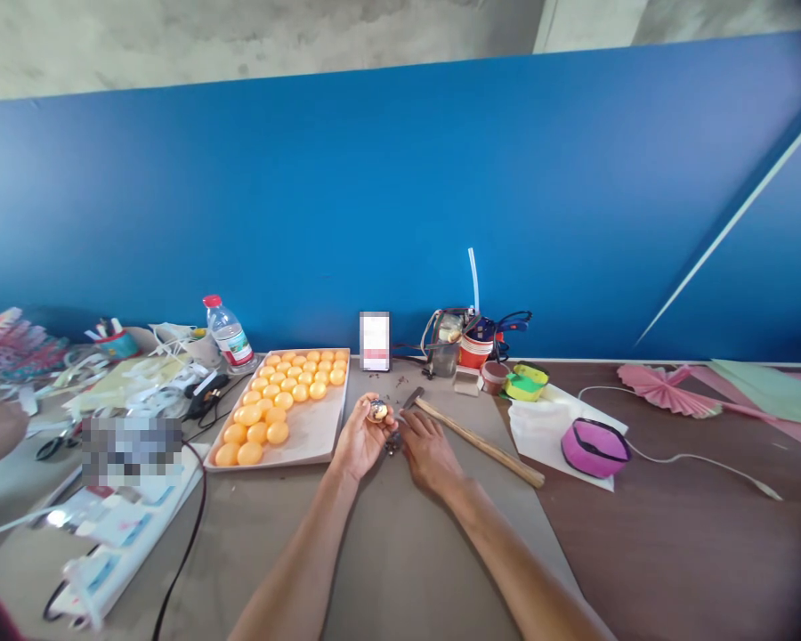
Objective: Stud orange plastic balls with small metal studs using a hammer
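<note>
My left hand (361, 443) is closed around a small round object (377, 410), shiny with gold and dark patches; its exact kind is too small to make out. Close beside it, my right hand (431, 450) lies low over the mat with its fingers stretched out, nothing visible in them. Between the two hands is a little heap of dark shiny bits (392, 443). A hammer with a wooden handle (487, 443) lies just beyond and right of my right hand, its metal head near the fingertips.
Left stands a tray (337, 423) of orange balls, with a water bottle (230, 334) behind it. Cables and a power strip (130, 534) lie front left. A phone (375, 342) leans at the back. Cups, a yellow-green pouch and a purple mesh band (595, 448) sit right.
</note>
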